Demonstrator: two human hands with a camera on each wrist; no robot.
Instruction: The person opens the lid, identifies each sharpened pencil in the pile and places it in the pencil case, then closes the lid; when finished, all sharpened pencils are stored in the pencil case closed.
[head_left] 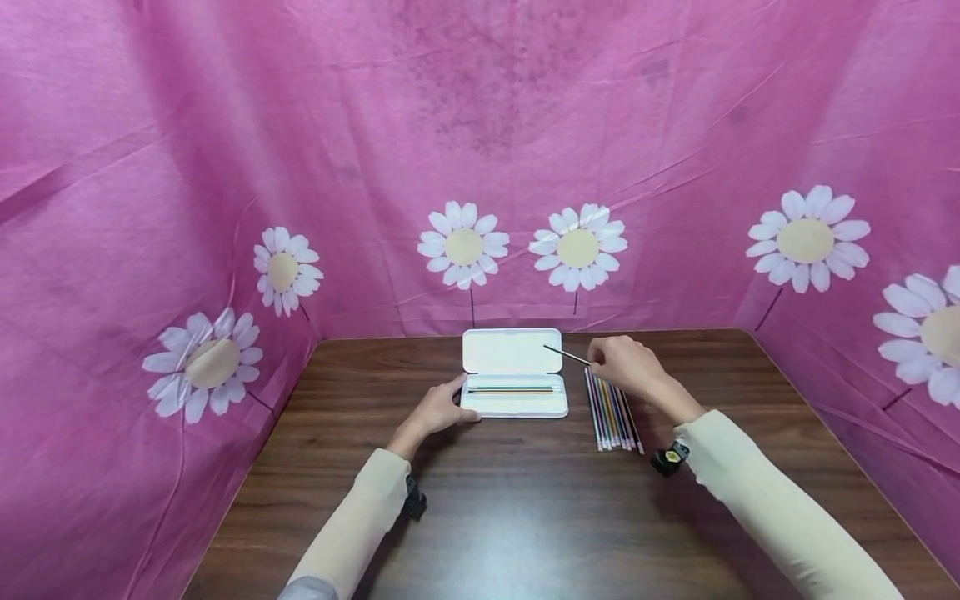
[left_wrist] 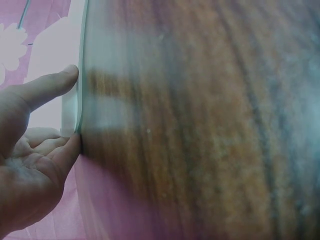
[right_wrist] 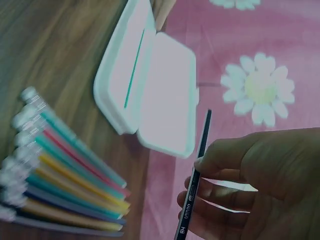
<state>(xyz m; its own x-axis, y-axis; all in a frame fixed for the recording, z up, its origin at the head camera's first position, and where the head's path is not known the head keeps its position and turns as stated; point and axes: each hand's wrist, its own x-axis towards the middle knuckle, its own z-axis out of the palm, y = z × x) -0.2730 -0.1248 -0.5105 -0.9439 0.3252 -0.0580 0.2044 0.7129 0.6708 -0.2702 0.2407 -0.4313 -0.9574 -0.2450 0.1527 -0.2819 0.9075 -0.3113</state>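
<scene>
Black slim pencil, printed "HB", tilted.

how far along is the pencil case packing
Early on. Done: the white case lies open with a few pens in its tray. In hand: the right hand pinches a dark pencil; the left hand steadies the case. Left: the row of coloured pens beside it.

Left wrist view: we see mostly blurred table; the white case shows only as an edge, contents hidden. Left hand is cut by the frame. Right wrist view: the pencil runs off the bottom edge; the pens are smeared, tips unreadable. Head view: items inside the case too small to count.
</scene>
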